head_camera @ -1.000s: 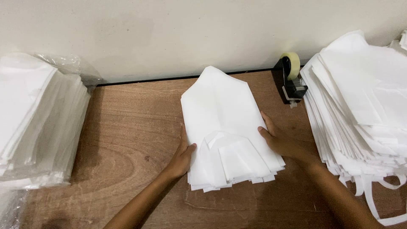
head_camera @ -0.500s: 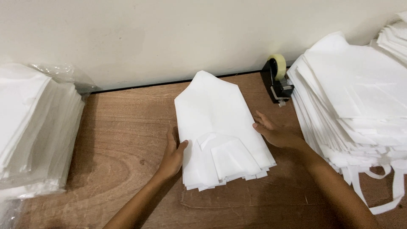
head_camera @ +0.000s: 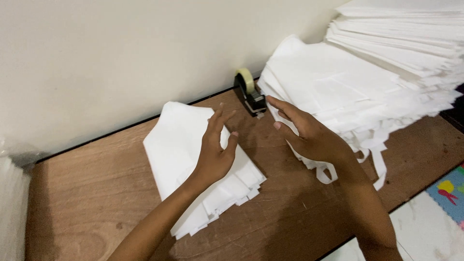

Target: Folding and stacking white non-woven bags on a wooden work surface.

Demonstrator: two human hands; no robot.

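Left hand (head_camera: 215, 154): it hangs just above the small pile, on the side nearest the tape holder. The fingers are spread and point up. It holds nothing.
Right hand (head_camera: 309, 135): it is just to the right of the tape holder, in front of the big pile. The fingers are open and loose, and it pinches nothing.
Small pile of white cloth pieces (head_camera: 176, 150): it lies flat on the table, just to the left of the tape holder. 1 end comes to a point near the wall.
Big pile of white cloth pieces (head_camera: 367, 82): it sits to the right of the tape holder. White straps hang off its front edge.
Tape holder (head_camera: 249, 92): it is black with a pale roll of tape. It stands by the wall, between the 2 piles.
Table (head_camera: 92, 193): brown wood.
Wall (head_camera: 121, 53): plain and pale, right behind the tape holder.
Floor mat (head_camera: 449, 191): it has many colours, and it is far right of the tape holder, down past the table edge.
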